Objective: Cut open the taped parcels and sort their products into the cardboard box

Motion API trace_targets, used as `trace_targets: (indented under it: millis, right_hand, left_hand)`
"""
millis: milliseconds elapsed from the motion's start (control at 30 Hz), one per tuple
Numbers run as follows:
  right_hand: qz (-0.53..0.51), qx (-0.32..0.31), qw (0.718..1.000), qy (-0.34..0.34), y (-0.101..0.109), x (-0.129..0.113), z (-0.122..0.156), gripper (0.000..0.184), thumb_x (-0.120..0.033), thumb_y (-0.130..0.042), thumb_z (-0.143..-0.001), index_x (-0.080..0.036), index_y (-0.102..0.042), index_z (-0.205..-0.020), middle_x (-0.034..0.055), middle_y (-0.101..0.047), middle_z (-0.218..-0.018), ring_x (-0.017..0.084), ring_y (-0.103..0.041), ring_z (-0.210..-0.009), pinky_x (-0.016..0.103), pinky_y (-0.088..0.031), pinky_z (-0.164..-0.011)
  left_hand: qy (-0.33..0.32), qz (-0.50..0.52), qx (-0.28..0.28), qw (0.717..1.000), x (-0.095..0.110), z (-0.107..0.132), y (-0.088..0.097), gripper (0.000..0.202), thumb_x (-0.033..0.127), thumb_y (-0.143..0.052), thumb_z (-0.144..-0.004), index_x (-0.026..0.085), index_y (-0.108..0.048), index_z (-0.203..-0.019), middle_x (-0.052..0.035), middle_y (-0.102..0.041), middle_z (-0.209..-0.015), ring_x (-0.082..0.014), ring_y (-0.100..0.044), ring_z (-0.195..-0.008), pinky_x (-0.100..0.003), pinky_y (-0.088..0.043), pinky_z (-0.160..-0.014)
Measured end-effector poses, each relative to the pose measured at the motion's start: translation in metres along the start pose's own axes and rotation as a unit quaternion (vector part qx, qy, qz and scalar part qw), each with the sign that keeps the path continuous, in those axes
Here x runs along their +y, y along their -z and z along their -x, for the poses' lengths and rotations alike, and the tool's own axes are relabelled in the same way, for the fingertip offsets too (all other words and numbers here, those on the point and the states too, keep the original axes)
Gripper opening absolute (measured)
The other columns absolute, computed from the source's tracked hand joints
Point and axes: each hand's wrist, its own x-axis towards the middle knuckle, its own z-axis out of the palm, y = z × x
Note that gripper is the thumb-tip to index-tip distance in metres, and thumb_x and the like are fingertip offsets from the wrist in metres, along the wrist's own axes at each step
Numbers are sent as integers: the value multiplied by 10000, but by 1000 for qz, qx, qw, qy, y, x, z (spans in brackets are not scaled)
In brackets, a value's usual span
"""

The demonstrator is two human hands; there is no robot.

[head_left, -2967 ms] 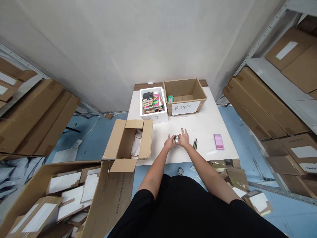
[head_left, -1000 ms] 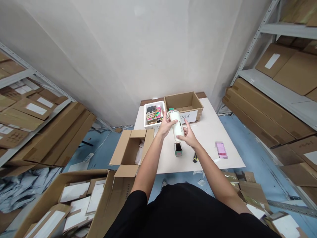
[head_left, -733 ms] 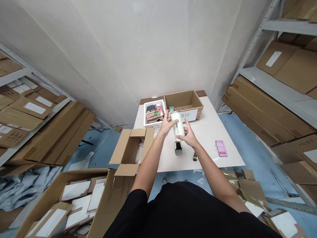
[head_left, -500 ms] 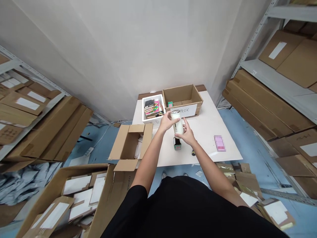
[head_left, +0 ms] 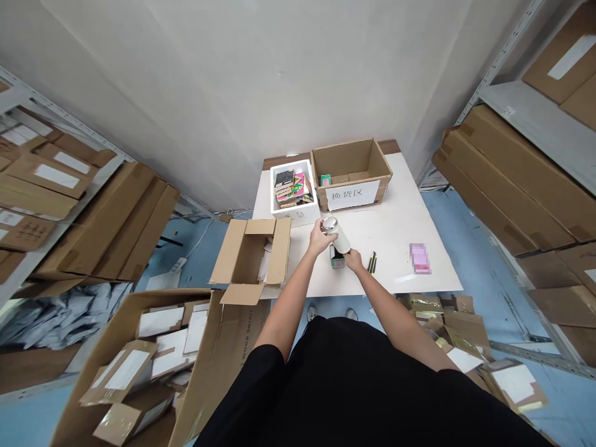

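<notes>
Head view: the left hand [head_left: 318, 238] curls its fingers around the white bottle [head_left: 341, 241] just below its steel cap, holding it tilted above the tabletop [head_left: 395, 264]; the right hand [head_left: 354, 261] grips the lower end, just above a small box [head_left: 336, 259].

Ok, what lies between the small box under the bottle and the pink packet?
In the head view, a black-and-yellow utility knife lies on the white board there, just past the person's right hand.

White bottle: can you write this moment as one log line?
left hand: on top end of white bottle | right hand: on its lower end | below: small box
</notes>
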Motion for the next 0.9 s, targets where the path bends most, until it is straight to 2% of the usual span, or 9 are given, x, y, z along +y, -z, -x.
trace_targets:
  millis: [67,133,267,367,600,900]
  right_hand:
    - [-10,7,1000,-7,-2,4,-1,189,-280,-615,-822,-166,-761,-785,147,-797,-871,322,-750,-957,323,-524,-798]
    - [-19,7,1000,-9,-3,8,1,227,-318,-597,-832,-169,-745,-747,119,-776,-788,303,-741,-895,304,-515,-742]
    - [-46,8,999,-12,-4,14,6,413,-494,-534,-900,-178,-719,-709,64,-713,-666,240,-697,-774,268,-499,-662]
    - [-63,6,998,-7,-5,14,6,485,-595,-541,-889,-201,-667,-637,48,-675,-614,216,-661,-725,255,-479,-628]
    - [-54,13,998,-13,-7,15,4,480,-617,-539,-886,-226,-652,-632,66,-703,-652,225,-682,-746,264,-492,-631]
    - [-43,19,999,-11,-6,15,8,508,-649,-542,-889,-213,-710,-691,55,-709,-645,226,-693,-746,275,-512,-651]
  left_hand:
    - [22,26,3,999,-16,3,-2,789,210,-855,-626,219,-564,-1360,-82,-663,-1283,-215,-655,-1098,-351,-553,-947]
    - [32,48,10,998,-29,6,0,790,228,-862,-637,215,-549,-1362,-97,-653,-1313,-219,-651,-1129,-358,-541,-981]
    - [45,42,27,998,-40,13,10,769,263,-866,-639,201,-542,-1334,-111,-643,-1310,-229,-644,-1153,-374,-528,-1017]
    - [41,21,21,999,-39,21,17,778,264,-863,-624,200,-541,-1330,-108,-640,-1289,-231,-649,-1126,-378,-547,-983]
    - [-60,-68,-26,996,-29,38,15,736,183,-820,-632,228,-589,-1330,-79,-667,-1274,-233,-649,-1128,-411,-545,-1053]
    - [-66,-70,-32,995,-28,37,-1,719,181,-797,-639,245,-596,-1326,-63,-654,-1252,-221,-632,-1071,-410,-567,-1016]
